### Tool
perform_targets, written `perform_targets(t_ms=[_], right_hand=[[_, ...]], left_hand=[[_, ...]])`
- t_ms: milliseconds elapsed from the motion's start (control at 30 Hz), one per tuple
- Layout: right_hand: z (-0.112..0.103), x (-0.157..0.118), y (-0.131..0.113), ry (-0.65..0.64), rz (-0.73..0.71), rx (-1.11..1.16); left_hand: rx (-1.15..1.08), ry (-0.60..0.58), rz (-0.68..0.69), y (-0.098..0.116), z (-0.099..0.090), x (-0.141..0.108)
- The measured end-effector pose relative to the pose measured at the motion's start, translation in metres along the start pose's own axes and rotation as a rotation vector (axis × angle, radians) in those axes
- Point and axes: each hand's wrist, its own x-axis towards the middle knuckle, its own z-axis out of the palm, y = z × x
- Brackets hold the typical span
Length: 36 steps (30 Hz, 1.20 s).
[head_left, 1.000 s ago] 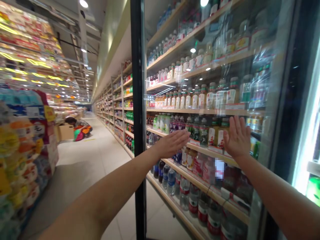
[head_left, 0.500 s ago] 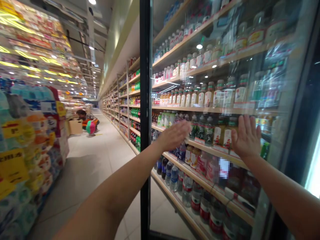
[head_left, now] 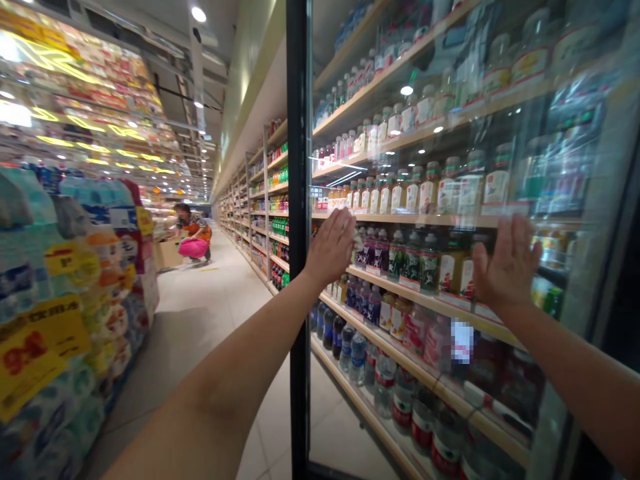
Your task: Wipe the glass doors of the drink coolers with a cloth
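While hands (head_left: 331,248) (head_left: 511,267) face glass door (head_left: 299,173), bottles (head_left: 429,263) beyond

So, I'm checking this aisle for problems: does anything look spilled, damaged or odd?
Only a bright, blocky patch in the clear, black-framed glass door, below the bare right hand: its coarse squares look unnatural. No spill or damage shows.

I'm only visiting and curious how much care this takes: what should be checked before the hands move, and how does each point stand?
1. Left hand inside the edge of the glass door: ok.
2. Right hand flat, fingers up: ok.
3. Right palm firmly touching the glass: cannot tell.
4. Pale item by the left fingertips securely held: cannot tell.
5. Bottles showing in the glass upright: ok.
6. Crouching person apart from the door: ok.
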Motion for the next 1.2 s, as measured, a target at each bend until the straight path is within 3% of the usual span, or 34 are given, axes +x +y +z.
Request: perform_targets(t_ms=[67,100,200,233,267,400,433,500,567,600,633,667,767,800,833,867,933,967,1000,1033,1133,1167,1200], right_hand=[[-0.001,0.009,-0.012,-0.053,0.036,-0.031],[-0.001,0.012,-0.017,-0.076,0.039,-0.053],[-0.004,0.015,-0.026,-0.109,0.039,-0.096],[-0.005,0.014,-0.027,-0.108,0.043,-0.101],[-0.005,0.013,-0.027,-0.106,0.045,-0.103],[-0.005,0.011,-0.028,-0.081,0.039,-0.076],[-0.005,0.011,-0.028,-0.077,0.041,-0.062],[-0.006,0.011,-0.029,-0.063,0.055,-0.041],[-0.007,0.01,-0.029,-0.051,0.065,-0.017],[-0.007,0.01,-0.028,-0.047,0.065,-0.002],[-0.007,0.01,-0.028,-0.048,0.059,0.013],[-0.006,0.009,-0.027,-0.042,0.055,0.026],[-0.003,0.01,-0.025,-0.036,0.052,0.03],[-0.002,0.01,-0.025,-0.032,0.057,0.019],[-0.001,0.011,-0.025,-0.029,0.063,0.009],[0.0,0.011,-0.025,-0.028,0.069,0.0],[-0.001,0.012,-0.026,-0.032,0.074,-0.013],[-0.002,0.012,-0.027,-0.04,0.07,-0.016],[-0.003,0.012,-0.028,-0.043,0.066,-0.019],[-0.004,0.012,-0.028,-0.051,0.062,-0.022],[-0.006,0.011,-0.029,-0.063,0.068,-0.035],[-0.006,0.011,-0.029,-0.068,0.07,-0.039],[-0.006,0.011,-0.029,-0.071,0.071,-0.043]], left_hand=[[-0.011,0.033,-0.029,0.01,0.005,-0.003],[-0.035,0.018,0.074,0.017,0.007,-0.006],[-0.119,-0.1,0.549,0.03,0.011,-0.015],[-0.124,-0.125,0.619,0.029,0.011,-0.014],[-0.109,-0.124,0.593,0.027,0.011,-0.011],[-0.001,0.048,0.036,0.019,0.011,0.005],[0.003,0.079,-0.002,0.02,0.011,0.004],[-0.036,0.049,0.206,0.025,0.01,-0.003],[-0.086,-0.09,0.539,0.028,0.007,-0.011],[-0.098,-0.155,0.628,0.028,0.005,-0.013],[-0.095,-0.191,0.625,0.025,0.004,-0.014],[-0.075,-0.189,0.532,0.022,0.002,-0.013],[0.005,-0.028,0.06,0.017,0.002,-0.007],[0.012,0.01,-0.013,0.018,0.003,-0.007],[-0.002,0.011,0.017,0.02,0.005,-0.008],[-0.031,-0.019,0.142,0.023,0.006,-0.009],[-0.089,-0.129,0.505,0.026,0.007,-0.01],[-0.096,-0.168,0.621,0.025,0.007,-0.009],[-0.083,-0.17,0.635,0.022,0.007,-0.005],[-0.052,-0.129,0.543,0.018,0.007,0.0],[0.048,0.081,0.029,0.007,0.008,0.015],[0.057,0.121,-0.042,0.007,0.009,0.016],[0.044,0.119,-0.011,0.009,0.01,0.015]])
